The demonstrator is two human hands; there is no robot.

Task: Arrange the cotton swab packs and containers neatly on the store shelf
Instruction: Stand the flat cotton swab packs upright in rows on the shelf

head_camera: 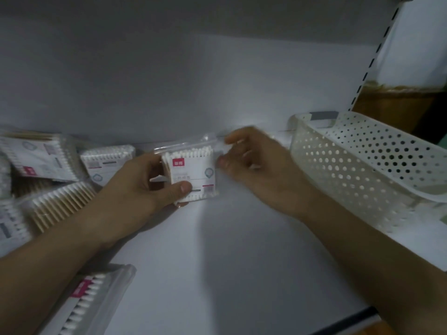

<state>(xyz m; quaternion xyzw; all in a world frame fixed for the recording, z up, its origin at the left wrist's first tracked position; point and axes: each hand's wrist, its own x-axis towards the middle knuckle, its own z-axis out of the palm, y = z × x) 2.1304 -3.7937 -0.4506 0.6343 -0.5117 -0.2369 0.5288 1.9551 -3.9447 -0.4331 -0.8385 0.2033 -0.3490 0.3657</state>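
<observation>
A small clear pack of cotton swabs (193, 174) with a white label and a red logo stands upright near the back of the white shelf (229, 250). My left hand (137, 187) grips its left side, thumb across the lower front. My right hand (251, 165) pinches the pack's upper right corner; this hand is blurred. Several more swab packs (58, 189) lie in a loose heap at the left, some showing wooden sticks. Another pack (84, 301) lies flat at the shelf's front left, partly under my left forearm.
A white perforated plastic basket (358, 170) sits tilted at the right, close behind my right forearm. A slotted shelf upright (372, 56) runs up the right side, with brown goods (396, 102) behind it. The grey back panel (193, 81) stands behind the pack.
</observation>
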